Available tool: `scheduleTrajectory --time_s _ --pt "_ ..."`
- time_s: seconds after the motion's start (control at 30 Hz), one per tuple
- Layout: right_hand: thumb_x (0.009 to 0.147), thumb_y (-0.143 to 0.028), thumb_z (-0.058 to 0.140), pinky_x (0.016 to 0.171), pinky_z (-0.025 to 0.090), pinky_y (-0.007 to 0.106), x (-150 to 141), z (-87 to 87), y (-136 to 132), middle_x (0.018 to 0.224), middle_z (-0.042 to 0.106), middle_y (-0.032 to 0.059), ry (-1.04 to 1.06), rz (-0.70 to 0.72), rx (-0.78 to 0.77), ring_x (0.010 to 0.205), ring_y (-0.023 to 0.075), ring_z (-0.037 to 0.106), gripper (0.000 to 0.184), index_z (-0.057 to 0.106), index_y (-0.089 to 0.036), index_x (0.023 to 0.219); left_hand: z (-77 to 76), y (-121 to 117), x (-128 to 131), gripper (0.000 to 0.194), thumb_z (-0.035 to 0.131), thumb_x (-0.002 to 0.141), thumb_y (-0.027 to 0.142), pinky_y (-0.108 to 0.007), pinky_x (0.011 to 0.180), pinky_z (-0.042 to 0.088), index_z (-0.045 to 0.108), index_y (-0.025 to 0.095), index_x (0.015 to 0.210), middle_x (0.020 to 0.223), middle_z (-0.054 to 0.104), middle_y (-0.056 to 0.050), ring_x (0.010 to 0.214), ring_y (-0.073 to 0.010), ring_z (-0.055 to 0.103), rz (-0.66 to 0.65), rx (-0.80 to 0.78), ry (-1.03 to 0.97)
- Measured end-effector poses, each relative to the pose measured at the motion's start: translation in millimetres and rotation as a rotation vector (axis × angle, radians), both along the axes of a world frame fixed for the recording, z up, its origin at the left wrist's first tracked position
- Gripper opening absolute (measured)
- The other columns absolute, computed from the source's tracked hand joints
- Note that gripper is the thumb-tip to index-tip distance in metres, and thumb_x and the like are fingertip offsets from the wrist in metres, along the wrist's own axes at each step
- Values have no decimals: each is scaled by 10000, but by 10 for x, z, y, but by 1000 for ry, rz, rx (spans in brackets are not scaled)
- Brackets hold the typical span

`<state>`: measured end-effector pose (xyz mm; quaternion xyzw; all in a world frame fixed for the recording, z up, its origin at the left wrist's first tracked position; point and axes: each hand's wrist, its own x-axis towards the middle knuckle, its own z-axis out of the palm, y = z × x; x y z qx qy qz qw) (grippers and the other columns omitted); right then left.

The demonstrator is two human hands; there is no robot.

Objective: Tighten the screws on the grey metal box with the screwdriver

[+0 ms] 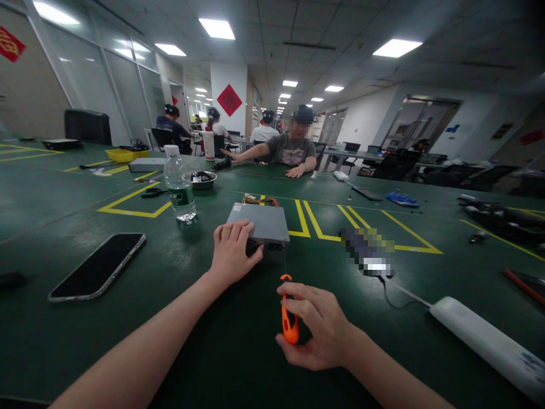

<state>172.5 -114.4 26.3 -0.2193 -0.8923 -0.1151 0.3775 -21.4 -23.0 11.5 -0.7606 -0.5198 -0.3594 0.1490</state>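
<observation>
A grey metal computer power supply (268, 221) lies on the green table in front of me, its bundle of coloured wires (260, 200) at the far side. My left hand (233, 250) rests on its near left corner, fingers over the top and thumb along the near face. An orange and black screwdriver (290, 318) is between the thumb and fingers of my right hand (317, 324). Its thin shaft points away from me to the near right corner of the power supply; whether the tip sits in a screw is too small to tell.
Left of the power supply stands a water bottle (179, 187), with a metal bowl (202, 180) behind it and a phone (100, 266) nearer me. A white power strip (485, 341) with a cable lies at right. Across the table sits a person (293, 150), arms on the tabletop.
</observation>
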Motion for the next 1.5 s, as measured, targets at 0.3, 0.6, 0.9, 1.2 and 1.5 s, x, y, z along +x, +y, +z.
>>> scheduleTrajectory --time_s 0.3,0.6,0.9,1.2,1.5 --pt "789 -313 485 661 533 286 -55 -12 -15 978 614 153 5 101 -41 817 192 644 304 426 -130 1024 -7 10 3 427 521 755 401 -440 935 266 483 211 1137 1207 523 -81 1110 -269 416 7 2 -6" --pt "801 -327 482 679 541 305 -78 -43 22 1013 600 157 -28 119 -71 851 203 639 327 406 -135 1054 -8 10 -10 440 525 756 411 -444 936 271 490 206 1143 1218 515 -86 1120 -270 412 -3 -11 -7" --pt "827 -348 466 658 541 310 -115 -23 27 995 596 157 -48 85 -69 832 206 630 298 428 -138 1034 -10 10 -5 441 521 757 417 -449 939 265 489 205 1142 1212 521 -85 1111 -268 417 2 -12 -7" --pt "866 -494 412 712 516 324 -160 28 -38 1087 518 172 -156 28 -172 941 231 583 389 533 -171 1045 -6 5 -12 436 506 767 417 -457 974 246 491 196 1143 1221 522 -86 1134 -264 419 3 -4 14" --pt "876 -357 458 674 520 295 -198 -17 -42 1046 609 153 -69 65 -100 817 186 624 268 456 -144 1039 38 -19 -3 439 462 808 339 -452 1031 233 461 165 1211 1279 497 -115 1214 -258 402 -87 43 84"
